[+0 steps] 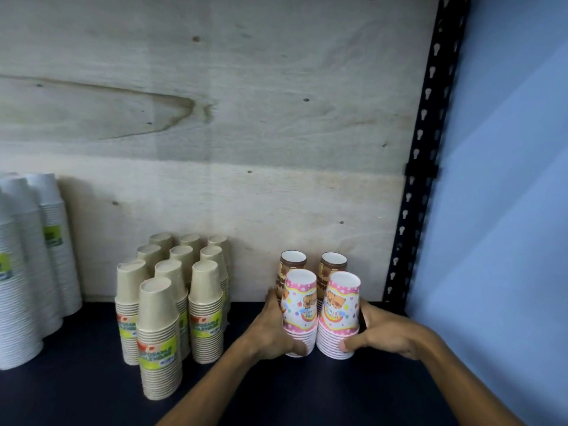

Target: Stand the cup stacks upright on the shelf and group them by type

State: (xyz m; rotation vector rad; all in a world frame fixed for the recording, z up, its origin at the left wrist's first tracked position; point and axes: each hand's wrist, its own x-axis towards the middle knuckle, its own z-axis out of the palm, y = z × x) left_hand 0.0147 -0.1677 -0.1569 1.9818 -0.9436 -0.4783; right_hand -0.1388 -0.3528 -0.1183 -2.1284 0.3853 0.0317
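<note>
Two pink printed cup stacks stand upside down side by side on the dark shelf (pixel 307 392), the left pink stack (pixel 299 305) and the right pink stack (pixel 339 309). Behind them stand two brown printed stacks (pixel 293 262). My left hand (pixel 273 330) wraps the left pink stack from the left, thumb on its lower rims. My right hand (pixel 384 333) holds the right pink stack from the right. Several beige kraft cup stacks (pixel 159 333) stand grouped at centre left. Tall white cup stacks (pixel 27 272) stand at the far left.
A plywood back panel (pixel 246 118) closes the shelf behind. A black perforated steel upright (pixel 421 167) marks the right end, with a blue wall (pixel 507 210) beyond. Bare shelf surface lies between the beige and pink groups.
</note>
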